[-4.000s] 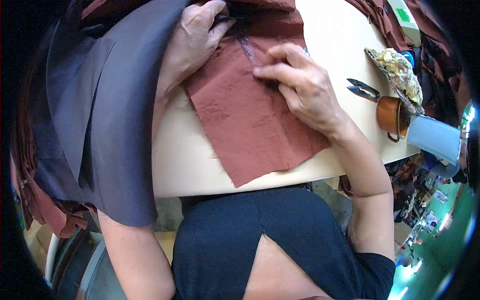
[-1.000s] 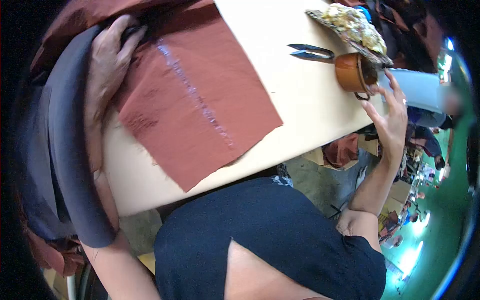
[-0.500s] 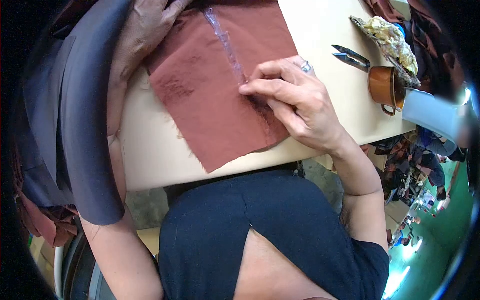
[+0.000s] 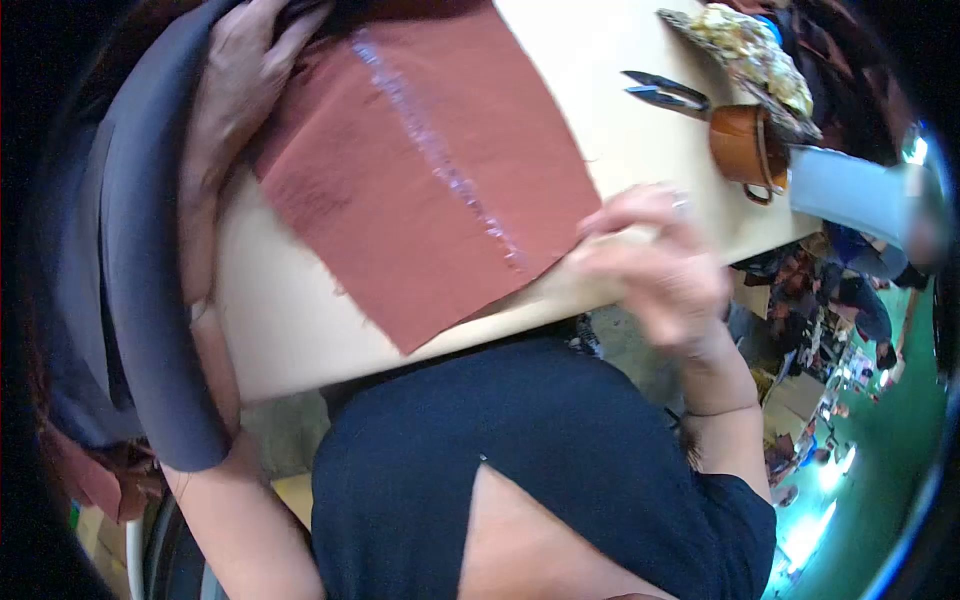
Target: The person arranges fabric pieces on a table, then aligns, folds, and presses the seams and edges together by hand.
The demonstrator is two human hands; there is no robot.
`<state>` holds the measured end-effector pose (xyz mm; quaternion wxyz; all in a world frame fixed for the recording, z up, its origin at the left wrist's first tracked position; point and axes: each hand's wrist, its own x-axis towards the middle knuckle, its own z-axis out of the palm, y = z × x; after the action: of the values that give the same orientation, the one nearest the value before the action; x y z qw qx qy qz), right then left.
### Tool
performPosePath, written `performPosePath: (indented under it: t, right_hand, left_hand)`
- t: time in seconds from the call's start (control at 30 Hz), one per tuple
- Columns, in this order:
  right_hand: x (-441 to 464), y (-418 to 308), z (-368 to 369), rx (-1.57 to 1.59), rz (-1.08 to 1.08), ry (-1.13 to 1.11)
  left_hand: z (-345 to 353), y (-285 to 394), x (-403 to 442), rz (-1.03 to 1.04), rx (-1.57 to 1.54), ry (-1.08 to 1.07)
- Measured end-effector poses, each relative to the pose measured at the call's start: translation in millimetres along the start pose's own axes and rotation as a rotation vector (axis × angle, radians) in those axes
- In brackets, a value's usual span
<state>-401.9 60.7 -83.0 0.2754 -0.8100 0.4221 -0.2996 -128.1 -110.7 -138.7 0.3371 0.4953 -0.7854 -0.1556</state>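
A reddish-brown piece of material (image 4: 400, 220), leather or cloth, lies on the pale table with a shiny, clear streak of what looks like glue (image 4: 440, 165) running down it. My left hand (image 4: 240, 75) rests at its upper left edge, fingers stretched out and partly apart; a dark sheet over my forearm hides some of the arm. Just off the right edge of the piece is my right hand (image 4: 655, 260), smeared by motion. Its fingers are curled together, and whatever they hold cannot be made out.
On the right stand a brown mug (image 4: 740, 145) and black thread snips (image 4: 665, 92), with a lumpy, glue-crusted object (image 4: 755, 60) behind. A bluish-white blurred object (image 4: 850, 195) sits beside the mug. A dark curved sheet (image 4: 160, 250) drapes at left. Other people are in the background.
My right hand has lifted off the streak and moved right and down, past the edge of the piece. The streak now shows down to near the lower edge. The view has shifted slightly.
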Motion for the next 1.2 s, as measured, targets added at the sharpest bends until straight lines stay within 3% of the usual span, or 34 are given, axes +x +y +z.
performPosePath:
  t: [0.03,0.1,0.17,0.23,0.27,0.4,0.6,0.73,0.83,0.97,1.1,1.13,1.2]
  right_hand:
    - [-3,-2,-15,0.001,0.052,0.222]
    - [-14,9,-61,-0.193,0.099,0.463]
    - [-22,9,-96,-0.642,0.346,0.459]
    - [-31,21,-118,-0.797,0.465,0.309]
    - [-34,29,-123,-0.81,0.542,0.241]
    - [-36,38,-128,-1.021,0.5,0.154]
    - [-44,41,-123,-1.016,0.583,0.259]
    - [-51,67,-117,-1.127,0.621,0.185]
    - [-52,78,-121,-1.031,0.679,0.125]
    - [-52,61,-128,-0.93,0.608,0.244]
    - [-51,35,-119,-1.033,0.539,0.126]
    - [-44,25,-113,-1.034,0.565,0.146]
    - [-29,10,-102,-1.089,0.399,0.145]
  left_hand:
    - [-1,-5,0,0.062,0.037,-0.005]
    - [2,-17,2,0.188,0.112,-0.009]
    - [1,-15,1,0.135,0.136,-0.021]
    - [-5,-18,2,0.083,0.171,-0.083]
    - [-2,-23,0,0.102,0.179,-0.015]
    - [-4,-27,0,0.066,0.156,-0.08]
    - [-26,-5,0,0.003,0.191,-0.223]
    - [-30,-3,1,-0.007,0.169,-0.29]
    - [-34,5,5,-0.024,0.202,-0.35]
    - [-37,12,3,-0.071,0.138,-0.369]
    - [-38,3,6,-0.06,-0.082,-0.433]
    - [-36,-1,6,0.03,-0.112,-0.414]
    - [-38,8,3,0.006,-0.019,-0.351]
